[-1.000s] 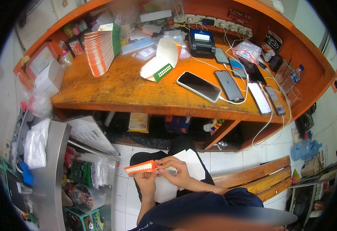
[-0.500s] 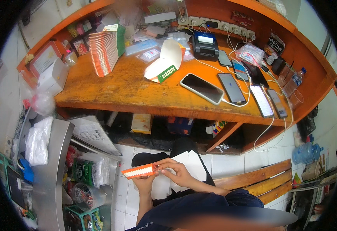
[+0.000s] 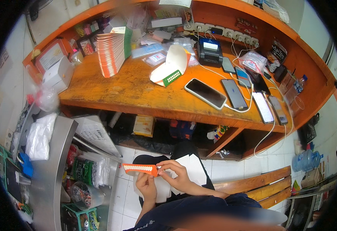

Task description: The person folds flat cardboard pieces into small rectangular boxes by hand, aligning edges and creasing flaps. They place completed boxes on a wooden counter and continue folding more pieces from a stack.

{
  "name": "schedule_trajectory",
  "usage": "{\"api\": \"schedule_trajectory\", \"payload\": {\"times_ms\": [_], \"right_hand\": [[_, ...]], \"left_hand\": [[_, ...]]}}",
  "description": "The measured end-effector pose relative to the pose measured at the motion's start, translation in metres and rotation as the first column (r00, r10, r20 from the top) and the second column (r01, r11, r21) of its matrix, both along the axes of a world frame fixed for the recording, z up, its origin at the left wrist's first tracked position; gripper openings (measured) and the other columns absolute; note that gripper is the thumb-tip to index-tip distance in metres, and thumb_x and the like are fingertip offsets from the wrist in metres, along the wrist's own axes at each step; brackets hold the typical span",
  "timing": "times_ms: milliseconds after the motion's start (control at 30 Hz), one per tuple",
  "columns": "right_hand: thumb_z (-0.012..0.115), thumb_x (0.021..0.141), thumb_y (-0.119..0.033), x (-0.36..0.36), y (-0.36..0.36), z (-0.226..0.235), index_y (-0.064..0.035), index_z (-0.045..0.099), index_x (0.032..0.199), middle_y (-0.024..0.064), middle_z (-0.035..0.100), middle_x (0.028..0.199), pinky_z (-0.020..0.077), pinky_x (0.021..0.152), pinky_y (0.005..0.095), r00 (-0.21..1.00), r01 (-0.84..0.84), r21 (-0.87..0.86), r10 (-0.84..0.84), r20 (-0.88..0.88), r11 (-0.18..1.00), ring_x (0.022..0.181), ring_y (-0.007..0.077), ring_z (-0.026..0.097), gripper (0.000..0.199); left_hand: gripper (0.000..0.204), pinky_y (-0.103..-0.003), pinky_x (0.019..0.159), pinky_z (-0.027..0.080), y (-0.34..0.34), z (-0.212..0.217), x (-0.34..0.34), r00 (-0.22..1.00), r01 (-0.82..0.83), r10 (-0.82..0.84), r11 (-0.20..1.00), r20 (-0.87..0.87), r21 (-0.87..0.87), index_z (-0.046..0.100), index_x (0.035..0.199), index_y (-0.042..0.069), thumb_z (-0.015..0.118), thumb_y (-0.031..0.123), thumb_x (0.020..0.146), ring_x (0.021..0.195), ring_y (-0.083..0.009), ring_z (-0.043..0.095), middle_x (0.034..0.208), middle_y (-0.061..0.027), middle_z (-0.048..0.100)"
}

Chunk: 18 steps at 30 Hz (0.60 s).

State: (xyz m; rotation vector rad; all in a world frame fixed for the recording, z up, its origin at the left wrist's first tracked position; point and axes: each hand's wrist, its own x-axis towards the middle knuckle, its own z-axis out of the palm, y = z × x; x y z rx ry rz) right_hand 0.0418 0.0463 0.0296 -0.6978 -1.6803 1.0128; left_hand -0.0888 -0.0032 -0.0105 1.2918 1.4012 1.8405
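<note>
Low in the head view, my left hand (image 3: 147,185) and my right hand (image 3: 177,174) hold a flat white cardboard box blank (image 3: 191,173) over my lap. Its orange flap with a row of white teeth (image 3: 139,169) sticks out to the left, pinched between my right fingers and propped by my left hand. On the orange wooden desk (image 3: 137,92) above stand a stack of similar orange-edged blanks (image 3: 110,54) and one half-folded white box with a green flap (image 3: 170,71).
Several phones (image 3: 234,94) lie charging on the desk's right, next to a small black printer (image 3: 209,52) and a power strip (image 3: 226,32). A metal cabinet (image 3: 53,173) with bagged goods stands at left. A wooden bench (image 3: 253,188) is at right on the tiled floor.
The orange flap has shifted slightly lower and left in my hands; my fingers stay on the blank. The view has tilted a little.
</note>
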Motion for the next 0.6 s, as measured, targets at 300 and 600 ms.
{"api": "schedule_trajectory", "payload": {"times_ms": [300, 600], "right_hand": [[0.071, 0.075, 0.0, 0.004, 0.0, 0.005, -0.0039, 0.064, 0.09, 0.0102, 0.066, 0.104, 0.0499, 0.077, 0.0313, 0.997, -0.009, 0.099, 0.001, 0.078, 0.995, 0.093, 0.0241, 0.062, 0.018], [0.07, 0.08, -0.002, 0.007, 0.0, 0.011, -0.0032, 0.067, 0.09, 0.01, 0.065, 0.105, 0.0508, 0.078, 0.0287, 0.995, -0.068, -0.131, 0.058, -0.08, 0.989, 0.097, 0.0196, 0.061, 0.011]], "left_hand": [[0.031, -0.026, 0.072, 0.049, -0.008, 0.012, -0.003, 0.916, 0.077, -0.067, 0.997, 0.396, -0.009, 0.062, 0.095, -0.005, 0.062, 0.026, 0.091, 0.08, -0.0139, 0.062, 0.088, -0.0087, 0.064], [0.017, -0.026, 0.074, 0.054, -0.014, 0.007, 0.002, 0.977, -0.157, 0.144, 0.985, 0.155, 0.076, 0.058, 0.091, -0.006, 0.065, -0.009, 0.076, 0.078, -0.0164, 0.066, 0.087, -0.0122, 0.065]]}}
